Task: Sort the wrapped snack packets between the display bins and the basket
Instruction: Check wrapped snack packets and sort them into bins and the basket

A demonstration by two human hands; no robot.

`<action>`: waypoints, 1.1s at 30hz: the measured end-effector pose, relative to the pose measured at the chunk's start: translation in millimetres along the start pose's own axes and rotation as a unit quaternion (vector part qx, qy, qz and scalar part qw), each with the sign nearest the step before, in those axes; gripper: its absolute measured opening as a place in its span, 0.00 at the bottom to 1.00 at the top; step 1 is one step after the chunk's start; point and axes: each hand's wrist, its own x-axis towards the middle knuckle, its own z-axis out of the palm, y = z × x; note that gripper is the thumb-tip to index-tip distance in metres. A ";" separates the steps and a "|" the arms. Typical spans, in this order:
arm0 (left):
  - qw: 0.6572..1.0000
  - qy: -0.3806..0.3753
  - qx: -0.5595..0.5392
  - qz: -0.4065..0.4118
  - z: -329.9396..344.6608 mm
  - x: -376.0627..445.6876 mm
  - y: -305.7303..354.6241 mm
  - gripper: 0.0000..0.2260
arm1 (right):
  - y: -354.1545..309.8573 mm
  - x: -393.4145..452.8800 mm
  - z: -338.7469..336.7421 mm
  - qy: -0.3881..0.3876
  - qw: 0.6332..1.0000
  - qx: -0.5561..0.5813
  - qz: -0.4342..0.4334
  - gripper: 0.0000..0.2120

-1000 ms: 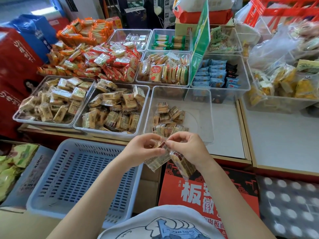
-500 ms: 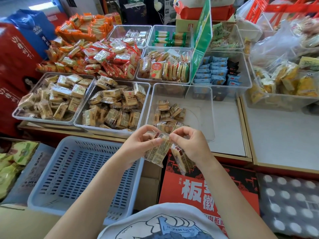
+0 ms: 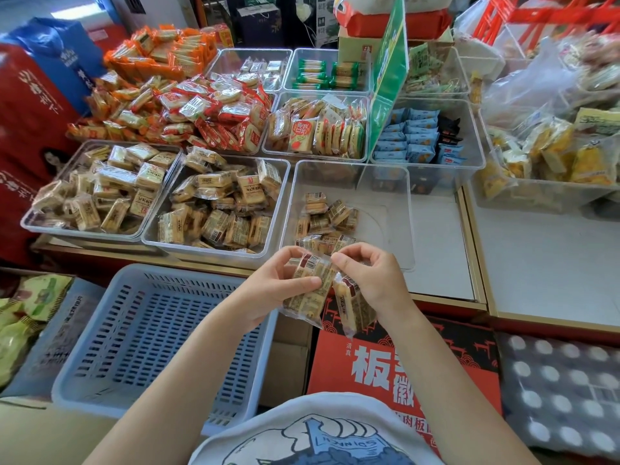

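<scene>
My left hand grips a clear-wrapped biscuit packet, thumb across its front. My right hand holds a second packet that hangs below the palm, while its thumb and forefinger pinch at the top edge of the first one. Both hands hover at the counter's front edge, just in front of a clear display bin with several similar packets in its left half. The pale blue slotted basket stands below and to the left, with nothing visible inside.
Two clear bins of beige packets sit left of the near bin. Behind them are red-wrapped snacks, more bins and a green sign. A red carton lies under my hands.
Both hands have risen slightly toward the bin. The packet in my left hand has turned more upright, its label now facing me.
</scene>
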 end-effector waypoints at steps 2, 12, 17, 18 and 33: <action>0.999 0.038 0.029 0.003 -0.6 1.4 -2.3 0.19 | 0.8 1.0 0.2 0.017 1.000 0.012 0.010 0.05; 0.994 0.085 0.062 0.025 30.4 5.3 -5.1 0.33 | -3.1 1.0 20.1 0.038 0.993 0.055 0.101 0.20; 0.990 0.131 0.026 0.055 23.0 5.2 -8.0 0.32 | -4.8 -1.7 18.1 -0.021 0.991 0.082 0.105 0.13; 0.989 0.136 0.019 0.059 20.3 4.2 -7.3 0.32 | -5.2 -1.8 15.2 -0.037 0.991 0.082 0.103 0.14; 0.990 0.102 0.033 0.095 23.2 -1.1 1.0 0.25 | -1.3 -0.9 5.6 0.015 0.997 0.076 -0.012 0.04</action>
